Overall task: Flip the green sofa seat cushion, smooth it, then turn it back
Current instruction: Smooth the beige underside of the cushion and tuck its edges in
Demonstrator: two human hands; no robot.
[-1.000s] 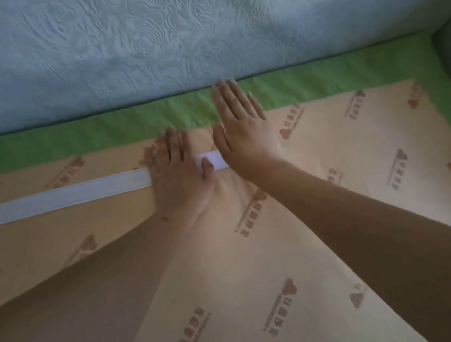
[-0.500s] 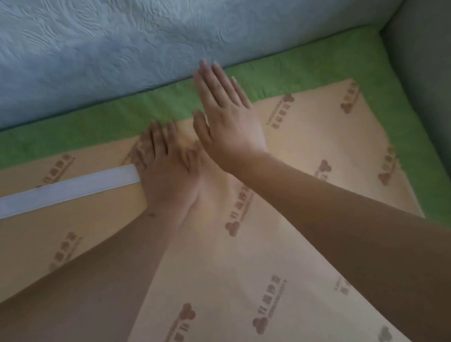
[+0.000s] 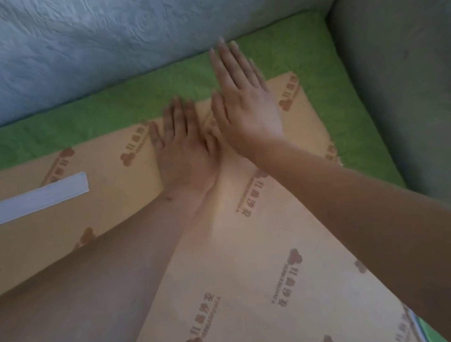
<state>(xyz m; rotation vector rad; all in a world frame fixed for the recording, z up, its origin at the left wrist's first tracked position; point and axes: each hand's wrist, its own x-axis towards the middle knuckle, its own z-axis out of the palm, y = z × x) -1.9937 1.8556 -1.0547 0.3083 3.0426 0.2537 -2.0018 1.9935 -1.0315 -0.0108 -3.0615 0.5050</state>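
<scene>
**Q:** Report edges and clearance.

**A:** The green sofa seat cushion point(image 3: 229, 268) lies on the sofa seat. Its far edge meets the backrest point(image 3: 94, 45) and its right edge meets the armrest point(image 3: 408, 68). The fingertips of my right hand point(image 3: 242, 105) reach across the green border, just beside the backrest. Open surface runs leftward and toward me.

**Q:** Hand state?

**A:** Both are flat, palms down, fingers straight and close together, gripping nothing. My left hand point(image 3: 187, 158) rests on the tan panel, and its thumb side touches the right hand.

**Q:** Cushion appearance?

**A:** A tan panel faces up, printed with repeated brown logos. A textured green border frames it at the far and right sides. A white strip point(image 3: 30, 201) lies on the panel, well left of my left hand.

**Q:** Quantities?

**A:** One cushion, one white strip, two hands, one backrest, one armrest.
</scene>
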